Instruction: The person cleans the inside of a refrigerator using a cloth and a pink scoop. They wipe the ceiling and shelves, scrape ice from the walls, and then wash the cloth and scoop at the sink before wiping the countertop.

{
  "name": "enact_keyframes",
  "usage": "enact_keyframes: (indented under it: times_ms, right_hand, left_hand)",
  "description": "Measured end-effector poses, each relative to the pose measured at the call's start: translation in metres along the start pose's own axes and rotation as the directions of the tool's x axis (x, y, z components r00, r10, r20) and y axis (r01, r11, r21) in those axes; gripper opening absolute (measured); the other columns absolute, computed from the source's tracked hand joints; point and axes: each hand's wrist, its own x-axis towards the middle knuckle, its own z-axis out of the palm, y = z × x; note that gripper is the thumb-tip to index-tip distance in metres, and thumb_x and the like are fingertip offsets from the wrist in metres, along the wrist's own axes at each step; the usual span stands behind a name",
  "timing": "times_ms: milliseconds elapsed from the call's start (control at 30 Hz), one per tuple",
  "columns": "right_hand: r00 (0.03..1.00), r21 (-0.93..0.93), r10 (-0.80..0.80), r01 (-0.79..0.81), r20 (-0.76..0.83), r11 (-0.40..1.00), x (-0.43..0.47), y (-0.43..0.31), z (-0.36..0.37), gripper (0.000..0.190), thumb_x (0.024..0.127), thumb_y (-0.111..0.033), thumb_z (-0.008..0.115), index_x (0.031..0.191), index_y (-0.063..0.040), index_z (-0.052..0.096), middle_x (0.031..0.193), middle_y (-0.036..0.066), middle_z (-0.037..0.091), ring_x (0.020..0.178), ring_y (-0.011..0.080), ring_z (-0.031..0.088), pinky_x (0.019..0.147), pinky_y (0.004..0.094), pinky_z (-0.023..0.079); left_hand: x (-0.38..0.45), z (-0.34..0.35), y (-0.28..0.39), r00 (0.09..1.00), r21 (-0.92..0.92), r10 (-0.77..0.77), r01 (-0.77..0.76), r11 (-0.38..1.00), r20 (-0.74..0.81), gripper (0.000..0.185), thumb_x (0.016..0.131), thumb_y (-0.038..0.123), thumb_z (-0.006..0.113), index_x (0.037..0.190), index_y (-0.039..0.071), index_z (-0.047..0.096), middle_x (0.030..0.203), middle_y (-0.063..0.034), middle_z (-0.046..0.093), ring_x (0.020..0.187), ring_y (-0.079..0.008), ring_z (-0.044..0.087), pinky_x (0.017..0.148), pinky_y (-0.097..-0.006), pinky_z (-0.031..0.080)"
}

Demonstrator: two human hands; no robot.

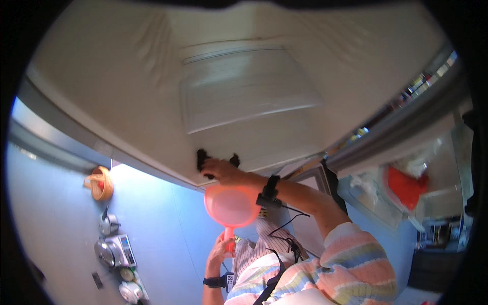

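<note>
My left hand (219, 248) grips the handle of a pink plastic dipper (230, 206), whose round bowl sits just below the front edge of a pale refrigerator compartment (160, 141). Inside that edge, my right hand (223, 170) holds a dark, crumpled cloth (202, 158) against the compartment floor. Dark ends of it stick out on both sides of the hand, and the palm hides the rest. Behind the hand, a raised smooth panel (248, 91) stands out from the compartment's back wall.
To the right hangs an open door with a bin (366, 202) holding plastic bags and a red item (406, 187). At left are a wicker basket (102, 183), a kettle (109, 224), a metal pot (108, 252) and a white teapot (130, 292). A cable hangs from my right wrist strap (270, 192).
</note>
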Motion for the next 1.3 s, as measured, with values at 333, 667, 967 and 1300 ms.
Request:
enact_keyframes:
  times_ms: [333,667,967,1300]
  right_hand:
    - [0.855,0.707,0.376,-0.015,-0.358,0.708,-0.119,-0.063,-0.044,0.037,0.070,0.007,0.052,0.104,-0.002,0.063,0.105,0.007,0.063,0.100,0.0167,0.059,0.093,0.0297,0.045]
    - [0.670,-0.454,0.302,-0.705,-0.678,0.544,-0.173,0.099,-0.123,0.032,0.084,-0.008,0.051,0.115,-0.007,0.057,0.122,0.017,0.055,0.114,0.0349,0.050,0.095,0.0463,0.041]
    - [0.776,-0.305,0.069,-0.326,-0.627,0.895,-0.070,-0.010,0.013,0.037,0.079,-0.001,0.054,0.115,-0.009,0.058,0.122,0.014,0.053,0.118,0.0314,0.047,0.093,0.0449,0.037]
    - [0.411,0.844,0.787,-0.074,-0.459,0.531,-0.150,-0.055,-0.010,0.036,0.086,-0.003,0.050,0.121,-0.009,0.057,0.113,0.005,0.058,0.104,0.0158,0.053,0.085,0.0318,0.046]
  left_hand:
    - [0.002,-0.003,0.012,0.999,0.117,0.031,-0.036,0.992,0.042,0.030,0.080,0.014,0.059,0.106,0.005,0.048,0.068,-0.0061,0.053,0.049,-0.0168,0.054,0.039,-0.0307,0.047]
    - [0.000,0.001,-0.001,1.000,0.092,-0.027,0.027,0.995,-0.001,0.039,0.080,0.016,0.060,0.115,0.004,0.047,0.071,-0.0046,0.053,0.050,-0.0151,0.053,0.040,-0.0300,0.047]
    - [0.004,0.000,-0.007,0.999,0.055,-0.043,0.043,0.998,0.001,0.037,0.081,0.014,0.057,0.115,0.004,0.046,0.070,-0.0047,0.053,0.046,-0.0144,0.052,0.040,-0.0295,0.047]
    - [0.012,-0.005,0.001,0.997,0.122,-0.035,0.027,0.992,0.066,0.034,0.082,0.015,0.056,0.112,0.004,0.046,0.069,-0.0034,0.052,0.048,-0.0135,0.053,0.040,-0.0291,0.046]
